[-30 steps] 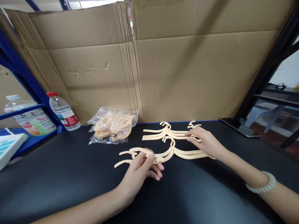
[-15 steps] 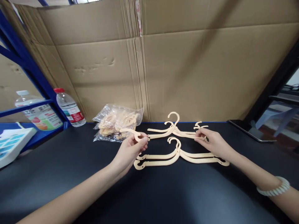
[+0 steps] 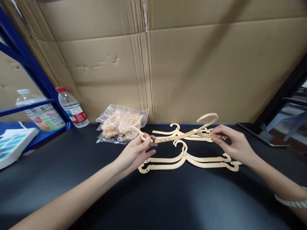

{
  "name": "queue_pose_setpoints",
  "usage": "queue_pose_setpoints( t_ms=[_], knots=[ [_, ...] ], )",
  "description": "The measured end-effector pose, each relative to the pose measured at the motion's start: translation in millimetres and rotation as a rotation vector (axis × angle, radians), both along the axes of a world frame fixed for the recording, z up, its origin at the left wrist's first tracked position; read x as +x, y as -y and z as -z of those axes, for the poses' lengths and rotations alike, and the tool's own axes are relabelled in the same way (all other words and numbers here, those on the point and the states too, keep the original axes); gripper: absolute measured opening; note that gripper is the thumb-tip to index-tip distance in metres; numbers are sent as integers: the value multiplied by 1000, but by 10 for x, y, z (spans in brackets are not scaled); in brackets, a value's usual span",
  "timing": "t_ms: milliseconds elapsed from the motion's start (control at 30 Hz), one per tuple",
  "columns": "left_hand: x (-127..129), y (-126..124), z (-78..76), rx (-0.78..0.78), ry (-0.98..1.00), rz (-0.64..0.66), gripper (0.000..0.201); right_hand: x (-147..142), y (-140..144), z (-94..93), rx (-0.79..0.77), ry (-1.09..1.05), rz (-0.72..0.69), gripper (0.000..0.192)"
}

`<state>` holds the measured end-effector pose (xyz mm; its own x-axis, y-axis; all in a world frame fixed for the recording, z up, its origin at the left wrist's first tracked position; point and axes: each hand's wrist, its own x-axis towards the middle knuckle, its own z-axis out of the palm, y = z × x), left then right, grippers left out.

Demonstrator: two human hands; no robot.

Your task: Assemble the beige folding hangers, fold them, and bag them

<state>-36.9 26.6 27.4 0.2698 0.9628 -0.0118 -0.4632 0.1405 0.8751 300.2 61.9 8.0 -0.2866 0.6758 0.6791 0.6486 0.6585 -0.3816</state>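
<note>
Hangers up front look pretty much finished, both lying on the black surface with curled tips at each end, while the back hanger shows a bare left tip, so probably not done. Held hanger is up off the surface. Left hand has fingertips pinched on a curved end piece at its left tip, can't tell if it's seated; right hand is clamped on its right arm.
</note>
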Motion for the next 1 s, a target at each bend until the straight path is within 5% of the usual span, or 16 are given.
queue_pose_setpoints(
  t_ms=[400,1000],
  knots=[
    [45,56,9,-15,31,78,28,-45,47,-22,62,1,-68,6],
    [80,78,38,-51,-63,-238,19,-200,199,-76,271,48,-150,16]
  ],
)
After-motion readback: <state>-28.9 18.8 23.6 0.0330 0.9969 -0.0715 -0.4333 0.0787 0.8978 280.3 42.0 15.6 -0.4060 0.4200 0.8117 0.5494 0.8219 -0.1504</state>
